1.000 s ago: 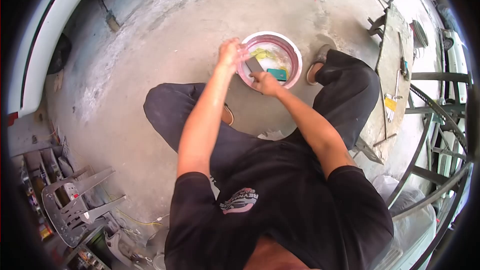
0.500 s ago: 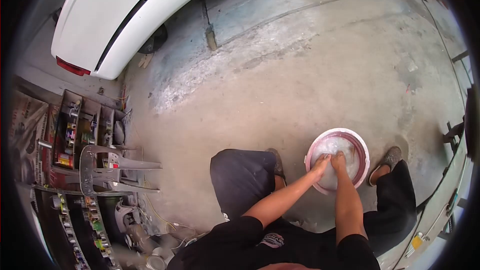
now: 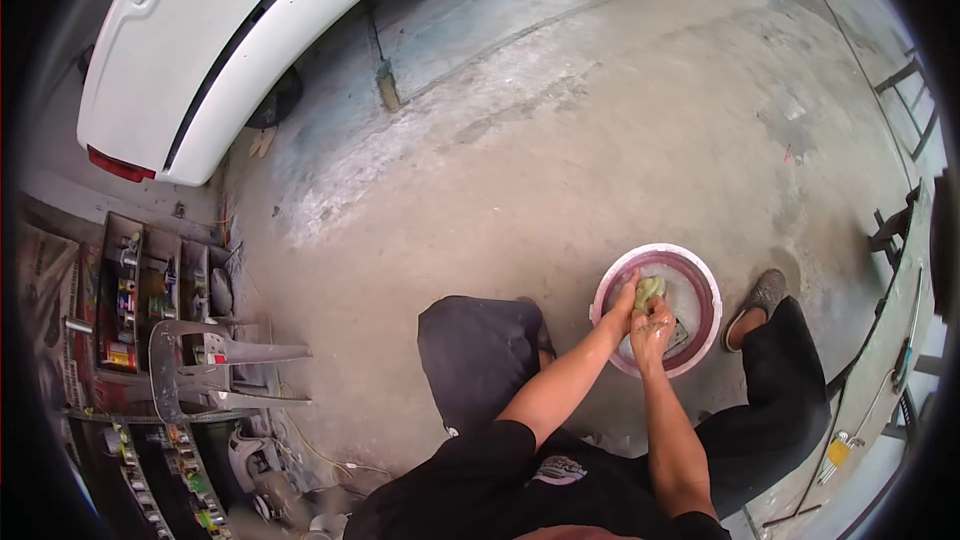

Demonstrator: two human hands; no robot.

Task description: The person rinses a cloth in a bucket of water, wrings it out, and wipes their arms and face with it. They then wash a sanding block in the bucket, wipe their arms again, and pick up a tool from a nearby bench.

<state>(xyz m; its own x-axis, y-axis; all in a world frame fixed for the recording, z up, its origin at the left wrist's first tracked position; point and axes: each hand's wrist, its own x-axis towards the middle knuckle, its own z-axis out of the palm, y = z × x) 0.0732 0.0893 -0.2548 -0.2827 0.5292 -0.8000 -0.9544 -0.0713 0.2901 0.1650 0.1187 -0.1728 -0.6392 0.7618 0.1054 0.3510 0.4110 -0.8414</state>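
Observation:
A round pinkish bucket (image 3: 707, 285) with a white rim stands on the floor between my feet, with cloudy, foamy water (image 3: 684, 290) inside. Over that water, both hands are closed around a wet, crumpled yellow-green cloth (image 3: 650, 289). My left hand (image 3: 622, 304) grips it from the left side. Wet and with foam on its back, my right hand (image 3: 653, 328) holds the lower part. A dark, flat patch or object, too small to name, shows in the bucket beside my right hand.
A white car (image 3: 240, 35) stands at the upper left. On the left are a grey plastic chair (image 3: 165, 370) and shelves (image 3: 140, 290) with cans and bottles. A long bench-like surface (image 3: 880, 380) with tools runs along the right.
My hands have come up out of the water and now show the yellow-green cloth between them. The whole view has shifted slightly.

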